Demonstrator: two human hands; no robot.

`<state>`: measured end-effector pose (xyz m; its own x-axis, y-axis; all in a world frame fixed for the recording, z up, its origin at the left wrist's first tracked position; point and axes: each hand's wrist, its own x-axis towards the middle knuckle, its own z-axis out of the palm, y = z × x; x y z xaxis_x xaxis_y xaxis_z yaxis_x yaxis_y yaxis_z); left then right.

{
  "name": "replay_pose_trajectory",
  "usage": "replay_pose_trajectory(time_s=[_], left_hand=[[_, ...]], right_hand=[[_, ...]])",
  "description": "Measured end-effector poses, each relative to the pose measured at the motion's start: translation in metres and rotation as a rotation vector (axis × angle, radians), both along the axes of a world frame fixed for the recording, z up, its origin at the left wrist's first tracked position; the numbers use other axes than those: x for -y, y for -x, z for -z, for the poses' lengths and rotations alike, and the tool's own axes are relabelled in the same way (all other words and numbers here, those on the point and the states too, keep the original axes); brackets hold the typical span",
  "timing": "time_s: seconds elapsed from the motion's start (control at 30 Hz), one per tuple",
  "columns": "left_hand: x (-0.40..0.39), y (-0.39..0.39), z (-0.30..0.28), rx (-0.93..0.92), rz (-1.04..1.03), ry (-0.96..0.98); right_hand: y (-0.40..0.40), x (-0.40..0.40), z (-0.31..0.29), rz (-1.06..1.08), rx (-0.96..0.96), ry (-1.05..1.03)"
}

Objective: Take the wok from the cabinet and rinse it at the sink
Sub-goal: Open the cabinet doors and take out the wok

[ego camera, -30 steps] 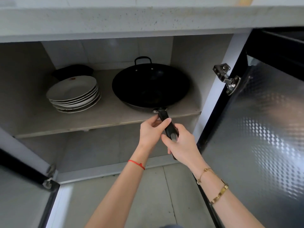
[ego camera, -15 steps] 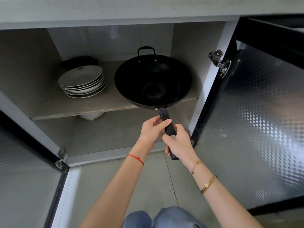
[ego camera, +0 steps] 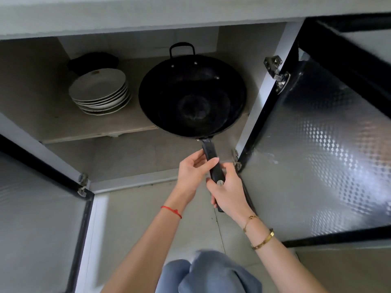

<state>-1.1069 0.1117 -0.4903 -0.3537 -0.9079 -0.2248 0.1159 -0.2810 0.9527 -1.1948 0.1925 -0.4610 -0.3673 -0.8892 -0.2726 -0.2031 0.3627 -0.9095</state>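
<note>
The black wok (ego camera: pixel 191 96) hangs tilted toward the camera at the front of the open cabinet (ego camera: pixel 135 132), its bowl overlapping the front edge of the upper shelf (ego camera: pixel 63 121) and part of it out past that edge; whether its underside touches the shelf cannot be told. A small loop handle (ego camera: pixel 182 48) stands up at its far rim, and its long black handle (ego camera: pixel 212 166) points down and out toward the person. Both hands are on that long handle: the left hand (ego camera: pixel 193 171) pinches the upper part between thumb and curled fingers, and the right hand (ego camera: pixel 229 192) is wrapped around the lower part, with the butt end poking out beneath the palm. A red string sits on the left wrist and gold bracelets on the right. Just beside the wok, to its left on the same shelf, is a stack of white plates (ego camera: pixel 100 92), close to the rim but apart from it, and behind the stack lies a dark dish (ego camera: pixel 93 62) against the back wall. Both cabinet doors stand open: the right door (ego camera: pixel 330 149), faced with embossed shiny metal, swings out near the right hand, its hinge (ego camera: pixel 277 75) close to the wok's right rim, and the left door (ego camera: pixel 38 218) is open at the lower left. A pale countertop edge (ego camera: pixel 148 17) overhangs the opening above, and blue-clad knees (ego camera: pixel 207 273) show at the bottom over the tiled floor.
</note>
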Motion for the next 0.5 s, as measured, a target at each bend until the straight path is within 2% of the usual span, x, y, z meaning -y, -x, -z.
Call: replay_pose_trajectory(time_s=[0.27, 0.5], left_hand=[[-0.092, -0.028, -0.088, 0.056, 0.022, -0.193], [-0.179, -0.064, -0.173, 0.038, 0.033, -0.283]], right_hand=[[-0.024, -0.087, -0.092, -0.014, 0.048, -0.193], [-0.060, -0.172, -0.171, 0.011, 0.030, -0.238]])
